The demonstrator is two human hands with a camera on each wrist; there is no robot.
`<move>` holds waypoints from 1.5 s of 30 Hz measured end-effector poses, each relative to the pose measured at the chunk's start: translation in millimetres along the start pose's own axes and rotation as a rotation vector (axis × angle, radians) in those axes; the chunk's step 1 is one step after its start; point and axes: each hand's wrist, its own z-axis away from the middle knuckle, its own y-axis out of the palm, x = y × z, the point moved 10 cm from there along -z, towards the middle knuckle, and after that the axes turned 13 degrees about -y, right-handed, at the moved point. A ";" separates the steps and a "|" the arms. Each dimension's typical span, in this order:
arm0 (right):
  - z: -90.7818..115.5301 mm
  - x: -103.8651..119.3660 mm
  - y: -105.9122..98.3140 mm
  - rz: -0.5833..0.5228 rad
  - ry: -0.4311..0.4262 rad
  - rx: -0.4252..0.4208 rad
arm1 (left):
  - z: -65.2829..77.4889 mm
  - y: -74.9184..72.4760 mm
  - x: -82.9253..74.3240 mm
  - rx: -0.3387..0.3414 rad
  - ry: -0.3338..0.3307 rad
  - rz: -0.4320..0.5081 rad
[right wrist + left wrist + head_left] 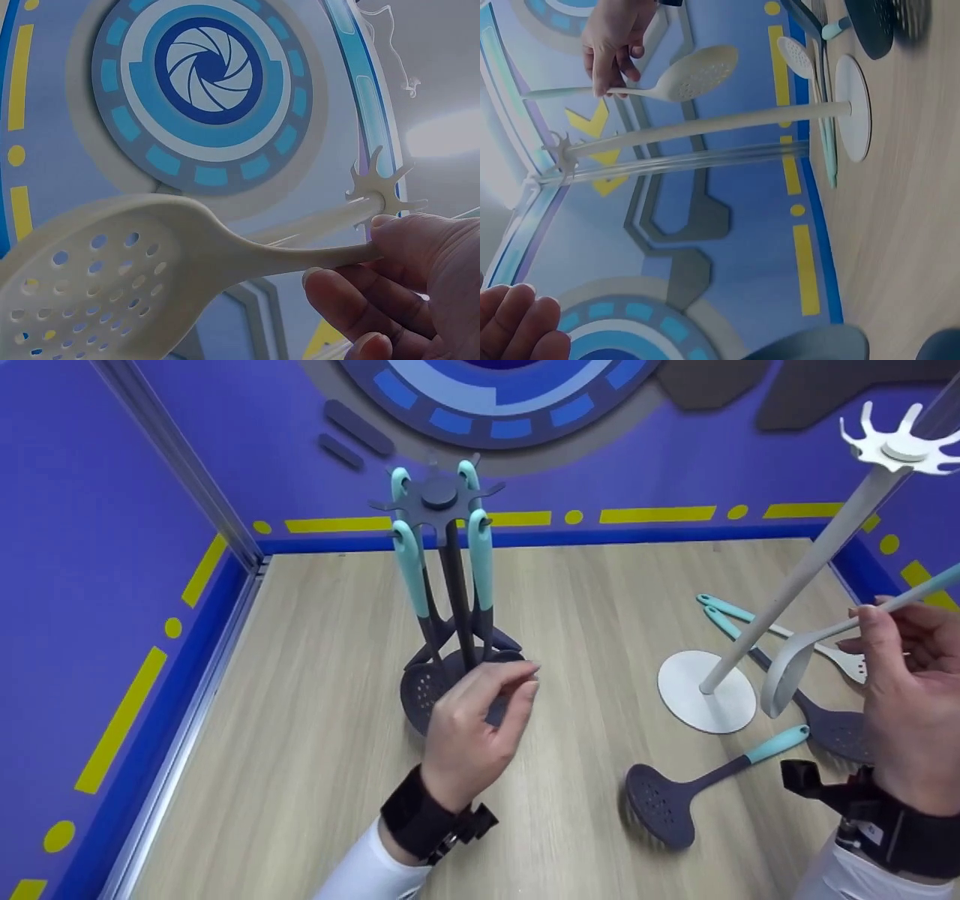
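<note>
My right hand (pixel 919 660) holds a cream skimmer (pixel 97 300) by its neck between thumb and fingers. The skimmer's perforated bowl (pixel 699 73) is in the air just right of the white stand (pixel 802 570), whose hooked top (pixel 379 191) carries nothing. My left hand (pixel 476 727), fingers loosely bent and holding nothing, is in front of the dark rack (pixel 452 577). Several dark utensils with mint handles (pixel 409 566) hang from that rack. The left hand partly covers their lower ends, including a perforated head (pixel 424 690).
A dark skimmer (pixel 664 802) lies on the wooden table (pixel 322 697) towards the front. Behind the right hand lie a dark turner (pixel 836 731) and a cream perforated utensil (pixel 851 664), both with mint handles. Blue panels (pixel 225 427) wall the table at back and sides.
</note>
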 end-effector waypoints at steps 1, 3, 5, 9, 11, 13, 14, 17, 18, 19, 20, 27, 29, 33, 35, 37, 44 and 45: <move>-0.9 -0.9 -0.3 -0.007 0.001 -0.004 | -1.1 5.8 1.3 0.013 -0.013 0.005; -2.4 -2.2 -0.4 -0.009 0.001 -0.006 | -2.9 18.2 3.6 0.036 -0.040 0.009; -3.4 -3.5 0.0 -0.013 0.003 -0.007 | -4.1 33.0 5.7 0.065 -0.065 0.010; -5.2 -6.9 0.6 -0.011 0.007 -0.008 | -5.9 69.2 7.7 0.130 -0.092 0.014; -5.7 -8.4 -0.4 0.003 0.000 -0.006 | -7.3 89.8 8.7 0.164 -0.098 0.007; -6.0 -9.4 -2.3 0.021 -0.011 0.000 | -9.3 113.0 10.8 0.206 -0.107 -0.012; -6.3 -9.8 -3.3 0.028 -0.016 0.004 | -10.3 125.4 12.4 0.232 -0.115 -0.027; -6.2 -10.3 -6.1 0.069 -0.024 0.029 | -13.6 164.7 18.5 0.328 -0.152 -0.092; -6.1 -10.3 -7.0 0.076 -0.026 0.036 | -14.8 177.4 20.5 0.361 -0.167 -0.116; -5.9 -10.1 -7.9 0.083 -0.028 0.043 | -16.1 189.6 22.2 0.393 -0.185 -0.135; -5.8 -9.9 -8.8 0.087 -0.031 0.047 | -17.4 200.9 23.5 0.423 -0.202 -0.153; -5.2 -10.7 -14.7 0.125 -0.021 0.048 | -33.4 261.7 13.9 0.584 -0.285 -0.233; -4.3 -12.4 -16.2 0.130 -0.003 0.043 | -38.5 277.3 8.2 0.636 -0.294 -0.265; -1.8 -14.1 -17.5 0.131 0.016 0.039 | -47.5 300.2 2.3 0.700 -0.282 -0.316; -1.5 -14.7 -18.3 0.131 0.024 0.038 | -51.8 304.8 2.2 0.701 -0.279 -0.323; -1.6 -16.9 -20.0 0.130 0.043 0.033 | -54.5 307.6 3.2 0.702 -0.294 -0.316; -2.5 -22.2 -23.2 0.152 0.053 0.048 | -56.5 317.7 -1.0 0.725 -0.317 -0.321; -2.2 -23.4 -23.6 0.154 0.063 0.049 | -56.4 319.5 -2.3 0.729 -0.319 -0.325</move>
